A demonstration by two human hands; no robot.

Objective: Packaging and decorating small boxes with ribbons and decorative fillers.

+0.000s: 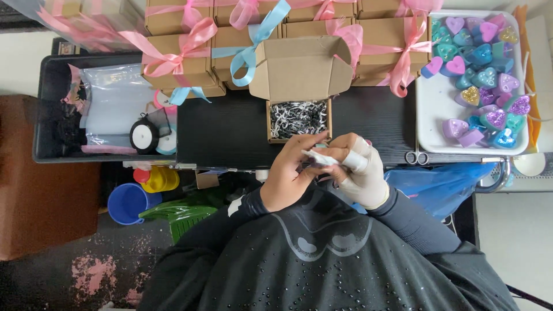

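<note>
While both hands are meeting over the near edge of the black table point(230, 129), we are working a small white wrapped piece point(318, 158) just in front of the open cardboard box point(298, 98) with its black-and-white paper shred point(298, 118). Our left hand point(291, 175) is curling around the piece from below, fingers closed on it; our right hand point(360, 170), in a pale glove with a taped finger, is pinching its other end. We are judging it light and soft on the outside, likely thin wrap that is creasing easily, so we are keeping hold at the ends with fingertips rather than squeezing the middle. What it is wrapping we cannot tell: our fingers are covering most of it. The tray point(438, 103) of glittery heart-shaped pieces point(484, 78) is sitting to the right, well apart, with scissors point(416, 156) just beside it. The ribboned boxes point(178, 60) behind are running out of view at the top edge, and the dark bin point(52, 115) at left is hard to make out.
</note>
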